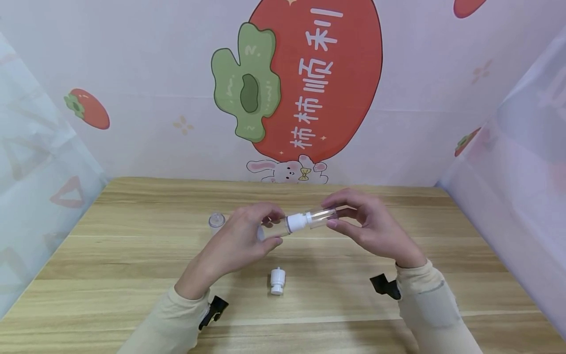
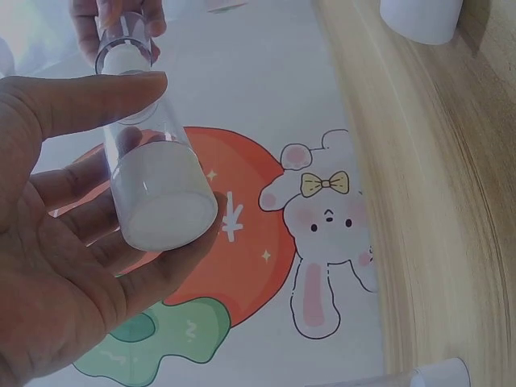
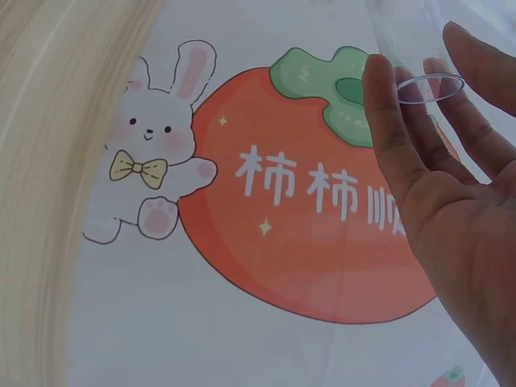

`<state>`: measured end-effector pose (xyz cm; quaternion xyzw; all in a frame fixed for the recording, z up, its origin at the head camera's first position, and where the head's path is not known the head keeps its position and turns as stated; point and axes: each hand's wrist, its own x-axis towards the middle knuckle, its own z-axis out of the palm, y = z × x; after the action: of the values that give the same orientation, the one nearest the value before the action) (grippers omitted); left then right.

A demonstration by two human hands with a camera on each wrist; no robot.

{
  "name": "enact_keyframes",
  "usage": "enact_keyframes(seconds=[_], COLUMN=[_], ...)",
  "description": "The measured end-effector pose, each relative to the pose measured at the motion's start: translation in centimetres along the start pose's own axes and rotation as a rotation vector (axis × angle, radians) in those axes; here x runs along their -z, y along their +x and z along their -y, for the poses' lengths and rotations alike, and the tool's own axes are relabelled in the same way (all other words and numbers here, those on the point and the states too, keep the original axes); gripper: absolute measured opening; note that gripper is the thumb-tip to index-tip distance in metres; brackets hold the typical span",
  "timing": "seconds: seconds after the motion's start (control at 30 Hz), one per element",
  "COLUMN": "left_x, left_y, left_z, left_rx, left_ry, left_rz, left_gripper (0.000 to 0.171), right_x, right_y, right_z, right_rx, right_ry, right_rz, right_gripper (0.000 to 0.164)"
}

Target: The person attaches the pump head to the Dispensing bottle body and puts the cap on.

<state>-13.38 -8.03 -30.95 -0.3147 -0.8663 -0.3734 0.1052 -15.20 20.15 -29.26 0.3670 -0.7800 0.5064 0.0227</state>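
Head view: the bottle [image 1: 276, 229] sits in the left hand's [image 1: 240, 238] curled fingers, its white pump [image 1: 297, 221] at the clear cap [image 1: 322, 218] the right hand [image 1: 373, 227] pinches, above the table [image 1: 327, 305]. Capping or uncapping seems in hand; either calls next for a straight, steady slide.

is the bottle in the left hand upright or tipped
Tipped: in the head view, the left hand holds the bottle nearly sideways, with its white pump toward the right hand.
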Motion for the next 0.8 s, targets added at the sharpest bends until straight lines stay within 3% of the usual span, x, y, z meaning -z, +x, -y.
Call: enact_keyframes(seconds=[0.8], left_x=[-0.2], left_y=[-0.1], left_z=[-0.2], left_rx=[-0.044], left_ry=[0.015], left_rz=[0.0], left_gripper=[0.037], right_x=[-2.0], right_y=[0.5], right_z=[0.0], right_rx=[0.007], right_ry=[0.026], right_rz=[0.004], right_gripper=[0.035])
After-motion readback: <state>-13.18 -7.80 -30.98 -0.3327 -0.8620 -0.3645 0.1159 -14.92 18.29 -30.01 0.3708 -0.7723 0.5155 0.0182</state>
